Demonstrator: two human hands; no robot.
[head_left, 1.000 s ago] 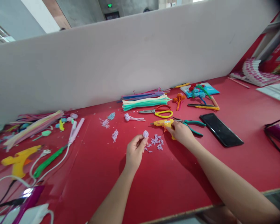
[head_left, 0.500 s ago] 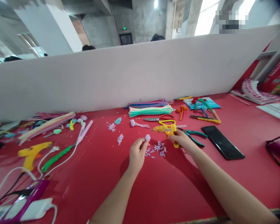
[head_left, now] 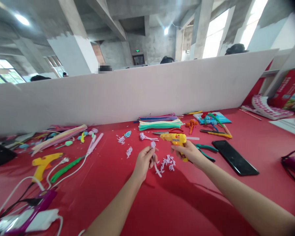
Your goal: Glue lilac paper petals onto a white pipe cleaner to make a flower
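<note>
Pinched in my left hand (head_left: pixel 144 161) is a pale purple fuzzy flower (head_left: pixel 153 144), its stem slanting down to the right below my fingers. My right hand (head_left: pixel 186 150) is wrapped round the handle of a yellow hot glue gun (head_left: pixel 175 139), whose nozzle points left, above and to the right of the flower. Small lilac petal pieces (head_left: pixel 169 162) lie scattered on the red table (head_left: pixel 147 209) between my hands. Behind my left hand rests another lilac flower with stems (head_left: pixel 145 136). Part of the left fingers hides the held stem.
Bundled pipe cleaners (head_left: pixel 161 124) lie along the white partition (head_left: pixel 127 95). Green-handled pliers (head_left: pixel 206 148) and a black phone (head_left: pixel 235 157) are right of my right hand. Another yellow glue gun (head_left: pixel 43 164), a hair-straightener-like tool (head_left: pixel 94 144) and a purple power strip (head_left: pixel 43 206) sit left.
The glue gun has been lifted off the table in my right hand. In my left hand the flower has turned, so its stem now shows. The view has tipped upward.
</note>
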